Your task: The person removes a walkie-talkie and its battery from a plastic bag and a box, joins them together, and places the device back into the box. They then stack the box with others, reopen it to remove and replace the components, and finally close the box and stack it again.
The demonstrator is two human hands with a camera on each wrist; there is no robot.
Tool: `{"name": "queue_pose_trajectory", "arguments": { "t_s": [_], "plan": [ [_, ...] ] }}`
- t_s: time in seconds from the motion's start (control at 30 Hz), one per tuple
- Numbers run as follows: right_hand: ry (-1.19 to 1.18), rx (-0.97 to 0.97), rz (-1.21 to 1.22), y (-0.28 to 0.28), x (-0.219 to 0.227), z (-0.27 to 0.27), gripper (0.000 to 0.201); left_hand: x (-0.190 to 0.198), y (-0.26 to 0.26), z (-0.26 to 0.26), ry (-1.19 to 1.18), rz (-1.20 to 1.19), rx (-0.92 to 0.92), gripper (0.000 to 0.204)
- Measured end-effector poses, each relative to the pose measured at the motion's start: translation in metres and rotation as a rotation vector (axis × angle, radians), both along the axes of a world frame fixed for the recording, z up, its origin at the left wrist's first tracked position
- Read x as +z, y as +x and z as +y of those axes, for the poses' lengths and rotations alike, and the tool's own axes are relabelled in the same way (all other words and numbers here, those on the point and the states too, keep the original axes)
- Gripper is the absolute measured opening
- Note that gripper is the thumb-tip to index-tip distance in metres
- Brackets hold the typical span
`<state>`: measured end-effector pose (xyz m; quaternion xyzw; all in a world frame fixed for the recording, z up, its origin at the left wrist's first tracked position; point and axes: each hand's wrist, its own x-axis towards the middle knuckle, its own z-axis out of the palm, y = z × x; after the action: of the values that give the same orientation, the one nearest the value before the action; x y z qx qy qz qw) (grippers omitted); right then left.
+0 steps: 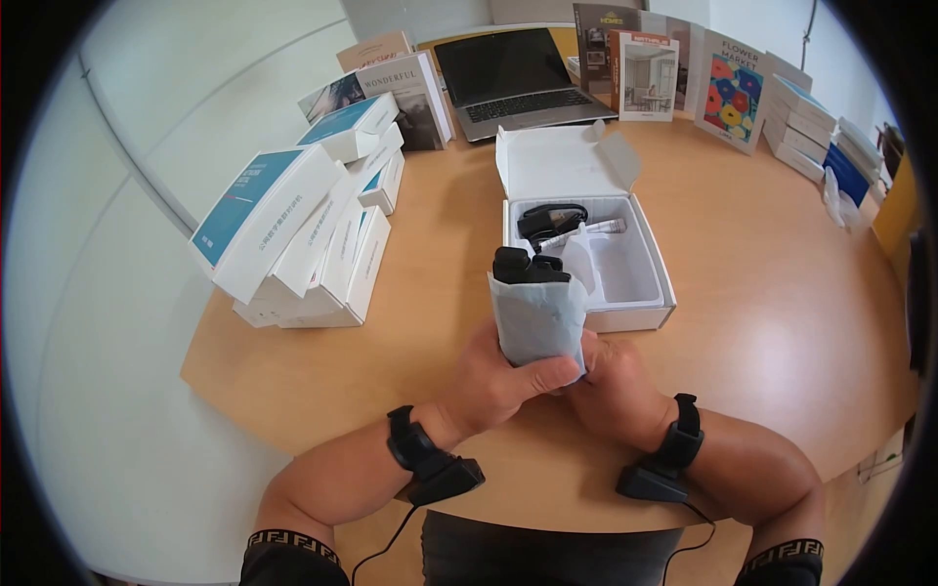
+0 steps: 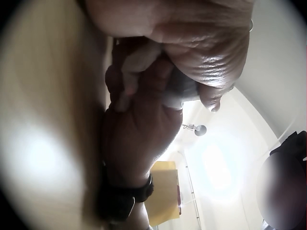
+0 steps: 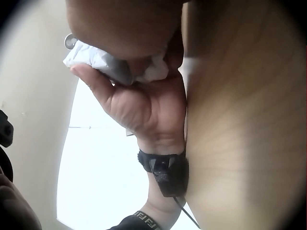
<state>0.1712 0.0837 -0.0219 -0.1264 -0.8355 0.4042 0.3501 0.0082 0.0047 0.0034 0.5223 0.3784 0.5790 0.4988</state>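
A black handheld radio (image 1: 518,266) pokes out of the top of a pale plastic sleeve (image 1: 540,317), held upright over the table's near part. My left hand (image 1: 486,386) grips the sleeve from the left, its thumb across the lower front. At the sleeve's lower right edge, my right hand (image 1: 625,389) has its fingers curled in and pinches the plastic. Crumpled sleeve plastic (image 3: 156,69) shows between the two hands in the right wrist view. Just behind stands an open white box (image 1: 635,317) with a black charger (image 1: 549,223) in its tray.
Several white-and-blue boxes (image 1: 293,234) are stacked at the left. A laptop (image 1: 518,83) stands open at the back, with books (image 1: 645,78) on both sides. More boxes (image 1: 796,127) and a clear plastic bag (image 1: 838,203) lie at the far right.
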Motion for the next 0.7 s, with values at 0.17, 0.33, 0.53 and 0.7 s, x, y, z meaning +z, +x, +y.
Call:
{"name": "queue_pose_trajectory", "arguments": {
  "t_s": [0.17, 0.33, 0.53, 0.7],
  "plan": [
    [-0.021, -0.026, -0.069, 0.003, 0.002, 0.0, 0.027, -0.003, 0.002, 0.001, -0.08, 0.015, 0.028, 0.041],
    [-0.006, -0.068, -0.084, 0.003, 0.0, 0.001, 0.028, -0.003, 0.001, -0.002, -0.04, 0.104, 0.092, 0.042],
    [-0.028, -0.108, 0.047, 0.005, 0.009, -0.003, 0.067, 0.004, 0.004, -0.006, 0.032, 0.092, 0.257, 0.04],
    [-0.019, -0.103, 0.109, 0.018, 0.025, 0.002, 0.073, -0.004, -0.002, -0.003, 0.145, 0.21, 0.406, 0.037]
  ]
}}
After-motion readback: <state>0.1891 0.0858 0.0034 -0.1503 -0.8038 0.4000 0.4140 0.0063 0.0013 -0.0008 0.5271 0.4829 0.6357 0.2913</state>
